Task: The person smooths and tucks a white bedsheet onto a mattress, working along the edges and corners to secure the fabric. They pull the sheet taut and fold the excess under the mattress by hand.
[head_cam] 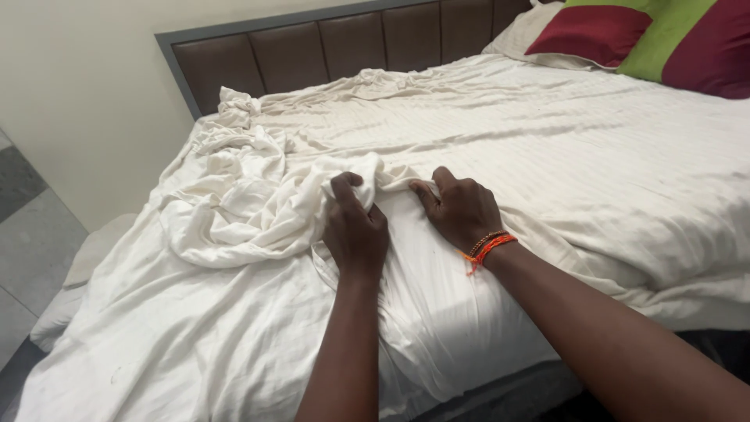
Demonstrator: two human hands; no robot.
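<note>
A white bed sheet [234, 211] lies crumpled in a heap over the left half of the bed. My left hand [355, 227] is closed on a bunched fold of this sheet near the bed's middle. My right hand [461, 209], with orange and brown thread bands at the wrist, grips the same fold a little to the right, thumb tucked under the cloth. Both forearms reach in from the bottom edge of the view.
The mattress [562, 141] is covered in striped white cloth that hangs off the near edge. A brown padded headboard [336, 47] runs along the back. Red and green pillows [648, 35] sit at the far right. Grey tiled floor [31, 234] and a cream wall are at left.
</note>
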